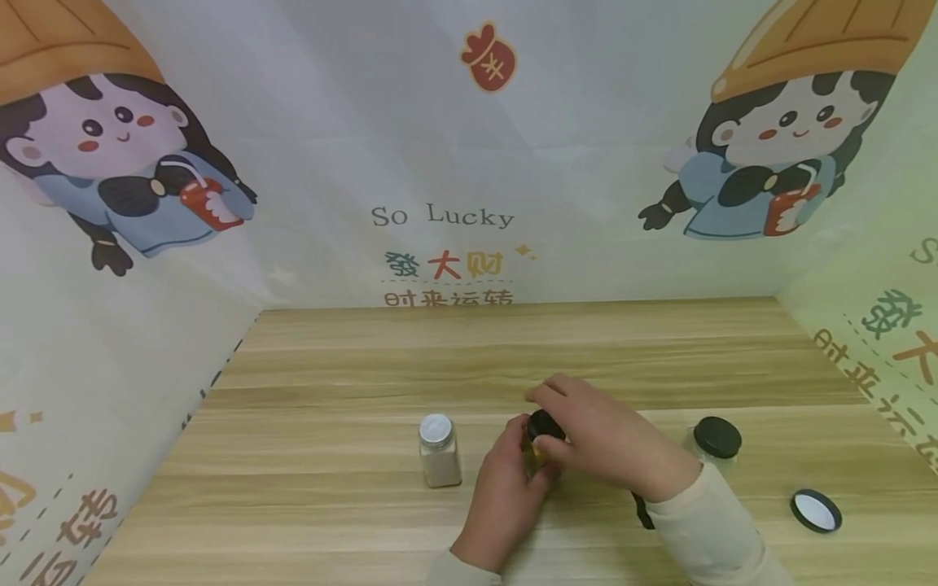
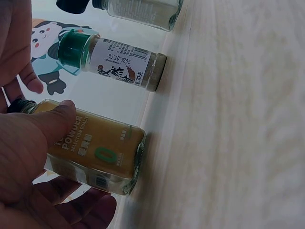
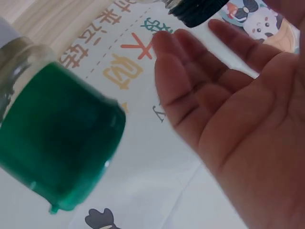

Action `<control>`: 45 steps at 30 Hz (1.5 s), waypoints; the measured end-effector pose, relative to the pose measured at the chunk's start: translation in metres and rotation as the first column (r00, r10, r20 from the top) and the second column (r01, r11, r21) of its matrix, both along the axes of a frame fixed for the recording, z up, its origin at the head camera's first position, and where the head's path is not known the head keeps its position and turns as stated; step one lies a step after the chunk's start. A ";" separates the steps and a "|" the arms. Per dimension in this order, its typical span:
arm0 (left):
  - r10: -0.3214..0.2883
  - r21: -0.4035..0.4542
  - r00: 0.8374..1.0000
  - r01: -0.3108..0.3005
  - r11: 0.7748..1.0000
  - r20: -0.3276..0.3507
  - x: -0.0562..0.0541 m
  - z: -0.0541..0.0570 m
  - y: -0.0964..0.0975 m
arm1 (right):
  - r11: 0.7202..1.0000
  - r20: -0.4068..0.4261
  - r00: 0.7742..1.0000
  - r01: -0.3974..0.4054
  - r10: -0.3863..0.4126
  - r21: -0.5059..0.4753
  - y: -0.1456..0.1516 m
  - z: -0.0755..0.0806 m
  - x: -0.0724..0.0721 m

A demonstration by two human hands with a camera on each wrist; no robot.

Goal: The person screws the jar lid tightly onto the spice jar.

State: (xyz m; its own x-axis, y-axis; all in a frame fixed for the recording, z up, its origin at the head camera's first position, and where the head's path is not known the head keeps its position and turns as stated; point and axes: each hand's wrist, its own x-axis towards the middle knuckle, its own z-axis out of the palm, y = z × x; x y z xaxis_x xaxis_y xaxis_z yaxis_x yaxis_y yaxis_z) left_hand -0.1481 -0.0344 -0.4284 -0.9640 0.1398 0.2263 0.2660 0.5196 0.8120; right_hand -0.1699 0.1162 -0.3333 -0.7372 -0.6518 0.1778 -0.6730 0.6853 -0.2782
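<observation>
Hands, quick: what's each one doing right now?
Left hand: closed, gripping the jar of yellow powder.
Right hand: open, holding nothing, fingers spread by the jar's black cap; contact can't be told.

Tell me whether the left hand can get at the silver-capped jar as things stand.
Probably not while the left hand grips the powder bottle; otherwise the way looks free, with only bare tabletop between hand and silver-capped jar.

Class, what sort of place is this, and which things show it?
Probably a staged tabletop recording booth: white cartoon-printed sheeting walls in a pale wood-grain tabletop, over which the left hand holds a square glass bottle of yellow-brown powder.
</observation>
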 end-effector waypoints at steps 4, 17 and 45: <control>0.003 -0.021 1.000 -0.003 1.000 -0.012 0.001 -0.001 0.000 | 0.997 -0.023 0.997 -0.071 0.071 -0.021 -0.001 0.000 -0.001; -0.001 0.004 1.000 0.001 1.000 0.001 0.000 -0.002 -0.001 | 1.000 0.001 1.000 -0.014 0.014 0.020 -0.001 -0.003 -0.001; -0.008 0.011 1.000 0.008 1.000 -0.003 0.000 -0.002 -0.001 | 1.000 0.034 0.999 0.000 0.000 -0.002 0.000 -0.004 -0.002</control>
